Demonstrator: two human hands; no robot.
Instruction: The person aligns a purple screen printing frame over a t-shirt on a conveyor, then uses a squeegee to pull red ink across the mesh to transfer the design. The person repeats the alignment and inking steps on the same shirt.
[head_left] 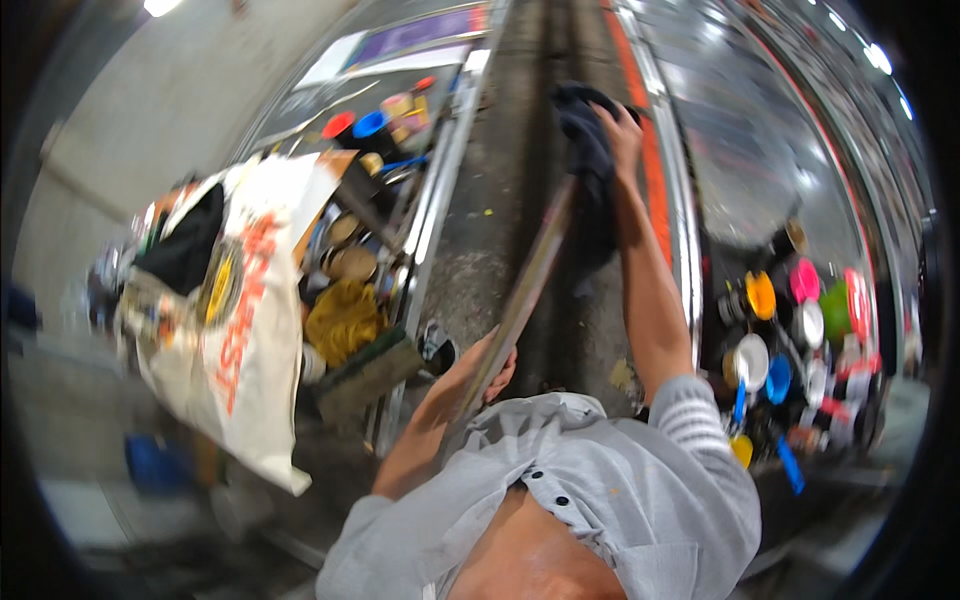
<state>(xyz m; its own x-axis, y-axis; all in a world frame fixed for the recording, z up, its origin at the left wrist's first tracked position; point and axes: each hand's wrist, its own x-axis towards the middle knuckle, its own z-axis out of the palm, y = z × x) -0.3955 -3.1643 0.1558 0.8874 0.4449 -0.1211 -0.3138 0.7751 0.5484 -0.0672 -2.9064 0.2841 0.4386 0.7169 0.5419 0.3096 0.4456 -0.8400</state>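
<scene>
Here, left hand (472, 364) wrapped round the lower part of a long, straight-edged, perhaps wooden bar (526, 288), right hand (620, 132) clutching soft, crumpled dark cloth (591, 155) at its far end

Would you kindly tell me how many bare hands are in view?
2: the left hand grips the long, narrow, pale bar near its lower end; the right hand, farther ahead, holds the dark, bunched cloth. Blurred edges could hide others.
</scene>
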